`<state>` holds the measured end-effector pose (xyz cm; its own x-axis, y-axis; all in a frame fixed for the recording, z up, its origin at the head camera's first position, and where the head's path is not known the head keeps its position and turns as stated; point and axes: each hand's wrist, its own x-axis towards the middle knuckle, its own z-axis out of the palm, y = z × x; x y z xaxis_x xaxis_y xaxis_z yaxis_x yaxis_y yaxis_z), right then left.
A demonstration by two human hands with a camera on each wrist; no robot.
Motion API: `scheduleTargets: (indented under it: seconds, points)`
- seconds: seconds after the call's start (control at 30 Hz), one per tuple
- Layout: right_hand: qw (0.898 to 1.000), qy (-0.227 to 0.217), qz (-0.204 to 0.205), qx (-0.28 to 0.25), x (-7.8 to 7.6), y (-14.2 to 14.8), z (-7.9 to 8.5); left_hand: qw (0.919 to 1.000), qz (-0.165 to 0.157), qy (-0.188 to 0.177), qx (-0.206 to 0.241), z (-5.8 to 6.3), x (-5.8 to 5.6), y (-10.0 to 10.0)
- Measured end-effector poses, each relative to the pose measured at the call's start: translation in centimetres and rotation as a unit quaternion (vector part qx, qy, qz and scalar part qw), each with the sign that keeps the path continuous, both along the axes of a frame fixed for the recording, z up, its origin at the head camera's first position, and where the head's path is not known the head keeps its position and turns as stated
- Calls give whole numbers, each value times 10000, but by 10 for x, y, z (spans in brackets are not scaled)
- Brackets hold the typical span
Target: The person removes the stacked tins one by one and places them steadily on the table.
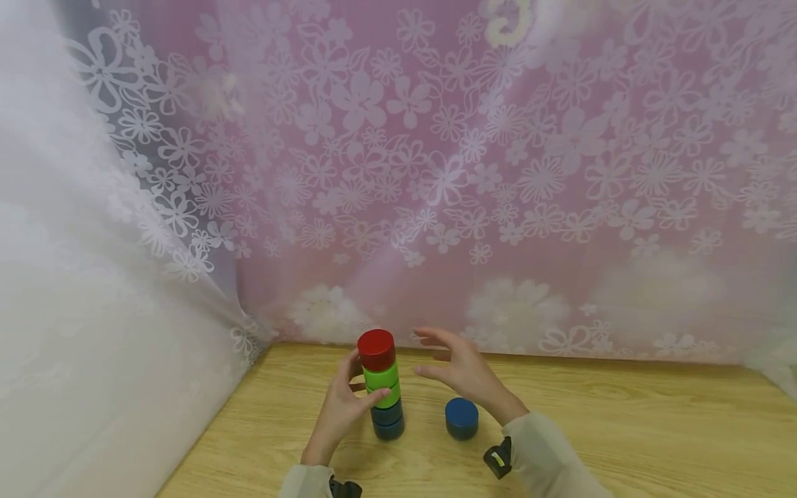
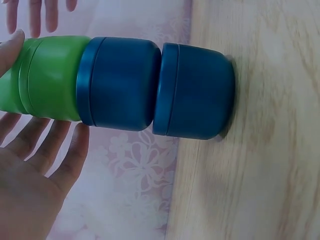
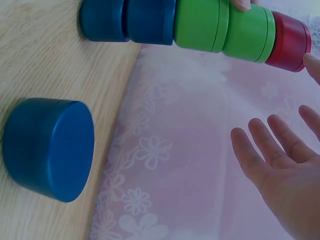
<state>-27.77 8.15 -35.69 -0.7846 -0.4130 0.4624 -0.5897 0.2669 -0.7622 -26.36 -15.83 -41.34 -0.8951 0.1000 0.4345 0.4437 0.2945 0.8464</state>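
A stack of small round lidded tins stands upright on the wooden table, its tiers slightly offset. Two blue tins (image 2: 197, 92) form the base, two green tins (image 3: 200, 25) sit above them, and a red tin (image 1: 376, 350) tops the stack. My left hand (image 1: 338, 409) holds the stack around the green tins, thumb on the near side and fingers behind. To the right of the stack, my right hand (image 1: 463, 371) is in the air, fingers spread and holding nothing; its thumb tip overlaps the red tin's edge in the right wrist view. A third blue tin (image 1: 462, 419) stands alone below it.
The wood-grain table (image 1: 623, 429) ends at the back against a pink floral curtain (image 1: 423, 207). Pale cloth (image 1: 93, 311) hangs along the left side. Dark wrist cameras (image 1: 498, 458) sit by both sleeves.
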Motion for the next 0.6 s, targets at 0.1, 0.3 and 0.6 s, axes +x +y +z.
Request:
scheduleTargets:
  seconds: [0.1, 0.3, 0.6]
  points:
    - [10000, -58, 28, -52, 1, -4, 2, 10000, 34, -52, -14, -1, 0, 0]
    - [9994, -129, 131, -277, 1, -12, 5, 9999, 83, -42, -41, -3, -1, -1]
    - [9990, -43, 244, -366, 2, -25, 8, 9999, 51, -28, -129, -6, -1, -1]
